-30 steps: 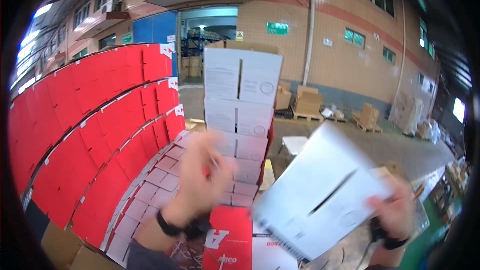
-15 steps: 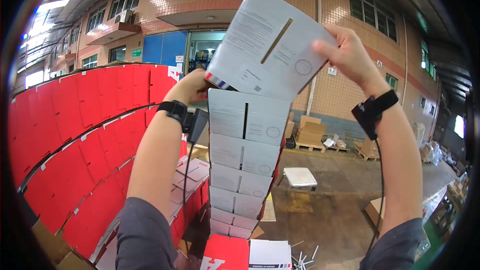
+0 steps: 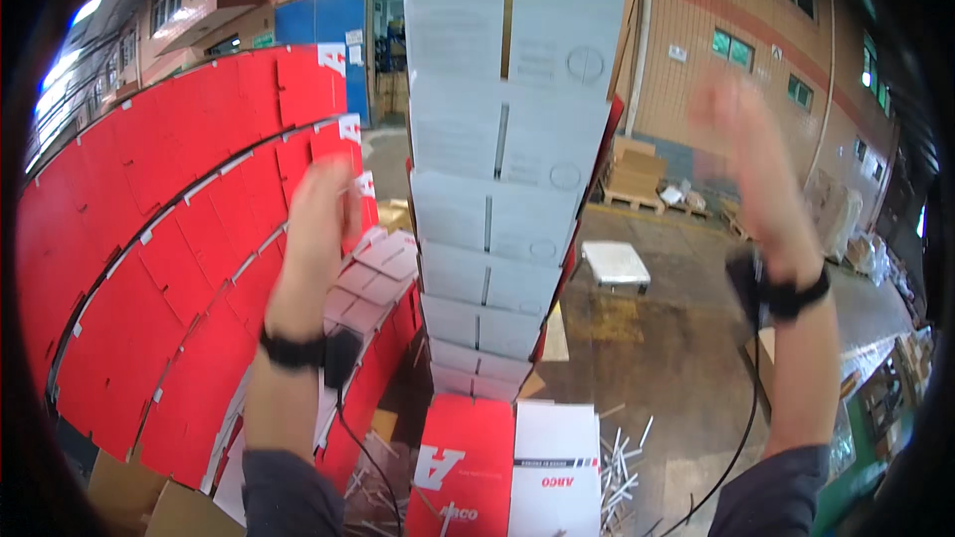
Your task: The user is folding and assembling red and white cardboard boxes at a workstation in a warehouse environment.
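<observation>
A tall stack of white-faced cardboard boxes [image 3: 487,209] stands in the middle, each box with a narrow slot in its face. On top sits the uppermost white box [image 3: 458,30], squared up with the ones below. My left hand [image 3: 323,204] is left of the stack, apart from it, fingers extended and holding nothing. Out to the right, my right hand [image 3: 731,129] is off the stack too; it is blurred, but its fingers look stretched out around nothing. Black straps with small devices are on both wrists.
Long rows of red boxes [image 3: 199,229] form a wall on the left. A red box [image 3: 468,457] and a white box [image 3: 552,438] lie at the stack's foot. White strips [image 3: 622,462] litter the floor nearby. A low white stool [image 3: 615,264] stands to the right.
The white box that both hands held tilted above the stack now rests level on top. Both hands have let go and moved outward and apart. The view has tipped downward.
</observation>
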A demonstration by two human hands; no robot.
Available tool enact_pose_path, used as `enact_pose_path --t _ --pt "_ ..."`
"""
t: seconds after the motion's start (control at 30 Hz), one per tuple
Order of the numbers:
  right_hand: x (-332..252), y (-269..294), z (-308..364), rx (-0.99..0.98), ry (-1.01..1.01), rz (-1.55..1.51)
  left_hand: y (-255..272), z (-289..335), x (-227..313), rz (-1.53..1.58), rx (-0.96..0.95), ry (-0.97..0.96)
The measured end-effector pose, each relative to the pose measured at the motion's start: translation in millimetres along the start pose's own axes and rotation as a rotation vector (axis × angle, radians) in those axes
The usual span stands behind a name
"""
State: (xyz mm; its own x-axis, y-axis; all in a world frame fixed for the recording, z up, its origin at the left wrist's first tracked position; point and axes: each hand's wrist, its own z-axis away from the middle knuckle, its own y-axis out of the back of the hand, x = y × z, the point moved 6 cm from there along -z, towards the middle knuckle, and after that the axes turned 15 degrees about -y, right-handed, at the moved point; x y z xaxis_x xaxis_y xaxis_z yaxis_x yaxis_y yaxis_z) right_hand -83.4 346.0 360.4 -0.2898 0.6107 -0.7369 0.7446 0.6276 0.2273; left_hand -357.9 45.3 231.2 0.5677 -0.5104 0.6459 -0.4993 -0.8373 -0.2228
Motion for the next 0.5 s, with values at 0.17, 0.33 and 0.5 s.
enact_pose_path --t 0.17,0.33,0.5 --pt "313 43 320 -0.555 -0.886 0.828 37 305 -135 -0.738 -0.345 0.279" --pt "316 -34 463 -0.274 -1.022 0.228 25 446 -139 -0.584 -0.356 0.41" --pt "269 -35 461 -0.159 -1.146 -0.119 26 426 -90 -0.395 -0.079 0.664"
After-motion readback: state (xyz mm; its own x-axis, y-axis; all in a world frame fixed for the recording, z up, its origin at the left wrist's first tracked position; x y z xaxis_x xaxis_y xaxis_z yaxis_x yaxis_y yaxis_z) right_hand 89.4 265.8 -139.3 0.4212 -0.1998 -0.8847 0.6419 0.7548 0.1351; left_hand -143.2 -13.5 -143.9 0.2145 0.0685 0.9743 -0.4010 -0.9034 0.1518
